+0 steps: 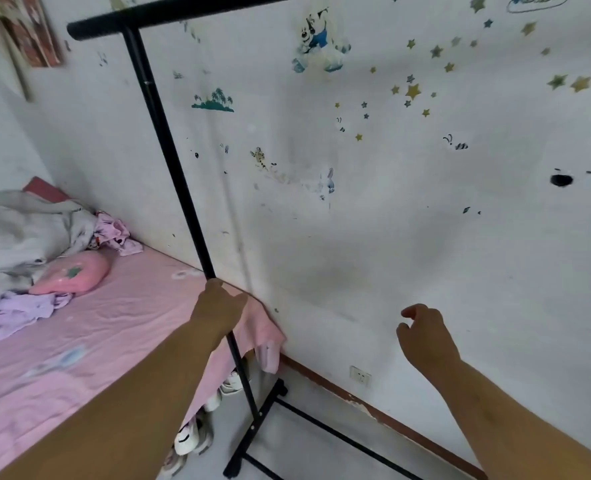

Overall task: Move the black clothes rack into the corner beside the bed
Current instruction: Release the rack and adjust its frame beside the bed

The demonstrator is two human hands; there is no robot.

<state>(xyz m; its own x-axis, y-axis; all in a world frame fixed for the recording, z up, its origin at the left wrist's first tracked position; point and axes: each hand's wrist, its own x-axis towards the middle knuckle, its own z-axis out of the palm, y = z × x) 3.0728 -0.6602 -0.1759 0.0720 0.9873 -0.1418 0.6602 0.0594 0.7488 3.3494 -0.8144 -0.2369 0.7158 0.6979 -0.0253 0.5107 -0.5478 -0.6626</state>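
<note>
Now, from largest to smallest:
Wall [425, 237]: white, dotted with star and cartoon stickers, straight ahead of both hands.
Bed [114, 323]: pink sheet, to the left of and under the left forearm; rumpled bedding and a pink pillow [72, 273] lie farther left.
Black clothes rack [169, 143]: upright post rising from the left hand's grip, top bar overhead, base on the floor below the hands, just beside the bed's corner and near the wall.
Left hand [219, 308]: wrapped tight around the rack's post.
Right hand [425, 336]: loosely curled, holding nothing, well right of the post.
Socket [360, 375]: low on the wall, below the right hand.
</note>
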